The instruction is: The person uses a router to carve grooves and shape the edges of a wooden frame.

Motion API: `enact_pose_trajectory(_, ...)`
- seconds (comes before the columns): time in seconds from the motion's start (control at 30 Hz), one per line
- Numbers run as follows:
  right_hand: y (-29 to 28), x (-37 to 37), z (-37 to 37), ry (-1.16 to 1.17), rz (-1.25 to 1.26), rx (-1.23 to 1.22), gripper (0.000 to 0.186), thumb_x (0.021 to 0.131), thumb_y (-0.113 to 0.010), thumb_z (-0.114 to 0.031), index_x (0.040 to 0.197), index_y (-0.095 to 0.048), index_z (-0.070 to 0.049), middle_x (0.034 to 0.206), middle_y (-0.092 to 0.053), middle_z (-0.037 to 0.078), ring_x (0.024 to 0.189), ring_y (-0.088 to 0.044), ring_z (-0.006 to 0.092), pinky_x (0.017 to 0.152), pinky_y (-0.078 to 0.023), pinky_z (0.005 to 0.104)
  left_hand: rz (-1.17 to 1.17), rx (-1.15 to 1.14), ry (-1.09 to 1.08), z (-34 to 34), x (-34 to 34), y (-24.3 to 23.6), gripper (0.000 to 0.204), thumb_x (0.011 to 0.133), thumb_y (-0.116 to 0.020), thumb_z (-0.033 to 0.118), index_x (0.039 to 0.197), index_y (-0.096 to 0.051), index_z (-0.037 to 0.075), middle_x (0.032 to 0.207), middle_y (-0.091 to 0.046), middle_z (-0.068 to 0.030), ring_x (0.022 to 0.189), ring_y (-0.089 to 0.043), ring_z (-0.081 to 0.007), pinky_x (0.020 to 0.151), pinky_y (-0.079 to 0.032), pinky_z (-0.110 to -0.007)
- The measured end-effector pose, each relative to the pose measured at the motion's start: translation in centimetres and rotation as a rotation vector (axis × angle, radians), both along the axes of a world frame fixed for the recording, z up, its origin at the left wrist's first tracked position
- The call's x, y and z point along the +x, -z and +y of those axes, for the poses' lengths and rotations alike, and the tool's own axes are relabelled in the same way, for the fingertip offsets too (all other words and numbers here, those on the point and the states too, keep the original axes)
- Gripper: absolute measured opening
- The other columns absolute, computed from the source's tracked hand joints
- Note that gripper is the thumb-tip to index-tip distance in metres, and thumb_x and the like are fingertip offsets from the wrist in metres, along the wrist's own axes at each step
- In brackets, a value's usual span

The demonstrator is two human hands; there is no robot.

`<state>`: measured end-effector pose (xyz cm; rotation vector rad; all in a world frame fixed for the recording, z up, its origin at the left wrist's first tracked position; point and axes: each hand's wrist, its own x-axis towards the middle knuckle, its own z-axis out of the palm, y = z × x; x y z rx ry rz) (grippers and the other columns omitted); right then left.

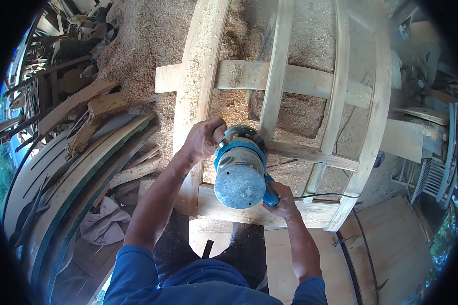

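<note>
A wood router (239,185) with a dusty round grey top and blue body stands over the near part of a wooden frame (277,76). My right hand (284,204) is closed round its blue handle, low on the right side. On the other side, my left hand (204,138) is closed in a fist against the router's base; whatever grip lies inside the fingers is hidden. Beneath the tool, the bit and the spot it touches are out of sight. Wood shavings lie along the frame's left rail (201,61).
A black cord (331,195) runs right from the router across the frame. Curved boards (86,190) and scrap wood (61,104) crowd the left. Shavings (142,46) heap beyond the frame. At right are a plywood sheet (397,244) and a slatted white piece (430,175).
</note>
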<state>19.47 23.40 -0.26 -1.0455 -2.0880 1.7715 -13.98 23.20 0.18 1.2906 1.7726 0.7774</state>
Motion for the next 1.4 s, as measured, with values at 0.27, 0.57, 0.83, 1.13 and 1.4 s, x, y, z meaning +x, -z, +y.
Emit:
enact_pose_trajectory(0.27,-0.2,2.3,0.1,0.042,-0.054,0.006,0.034,0.061,-0.077,-0.003,0.091,-0.063,-0.008,0.079,-0.063,0.009,0.072,-0.065,0.0302,0.065,-0.051,0.0363,-0.019,0.017,0.059,1.7,2.3,-0.5,0.035,0.102,-0.049,0.035,0.091,-0.058,0.003,0.075,-0.058,-0.0163,0.068,-0.061,-0.0342,0.064,-0.049,-0.04)
enact_pose_trajectory(0.57,-0.8,3.8,0.3,0.071,-0.065,0.059,0.045,0.06,-0.082,-0.01,0.101,-0.065,-0.008,0.085,-0.066,0.012,0.08,-0.068,0.0338,0.07,-0.054,0.04,-0.01,-0.022,0.085,3.4,4.3,-0.6,0.03,0.102,-0.047,0.028,0.088,-0.055,0.003,0.077,-0.059,-0.0173,0.071,-0.061,-0.037,0.065,-0.048,-0.042)
enact_pose_trajectory(0.83,-0.7,4.5,0.5,0.084,-0.014,0.114,0.036,0.068,-0.082,-0.017,0.101,-0.067,-0.014,0.09,-0.07,0.009,0.082,-0.07,0.0319,0.07,-0.057,0.0416,-0.006,-0.105,0.044,2.4,4.2,-0.5,0.042,0.104,-0.045,0.036,0.089,-0.06,-0.001,0.071,-0.055,-0.0091,0.065,-0.054,-0.0173,0.062,-0.045,-0.034)
enact_pose_trajectory(1.13,-0.3,4.2,1.4,0.035,0.01,0.099,0.039,0.066,-0.079,-0.014,0.103,-0.067,-0.017,0.089,-0.071,0.009,0.083,-0.071,0.0312,0.072,-0.058,0.0401,-0.018,-0.11,0.014,1.4,3.4,0.4,0.048,0.103,-0.044,0.044,0.09,-0.061,0.001,0.069,-0.055,-0.0075,0.063,-0.053,-0.0168,0.061,-0.044,-0.034)
enact_pose_trajectory(1.4,0.4,4.4,0.2,0.027,0.03,0.079,0.04,0.066,-0.081,-0.015,0.104,-0.067,-0.015,0.088,-0.071,0.01,0.083,-0.071,0.0306,0.071,-0.058,0.0391,-0.012,-0.091,0.018,0.9,4.4,-0.8,0.039,0.103,-0.043,0.034,0.09,-0.06,0.002,0.067,-0.053,-0.0099,0.06,-0.054,-0.0185,0.059,-0.045,-0.035)
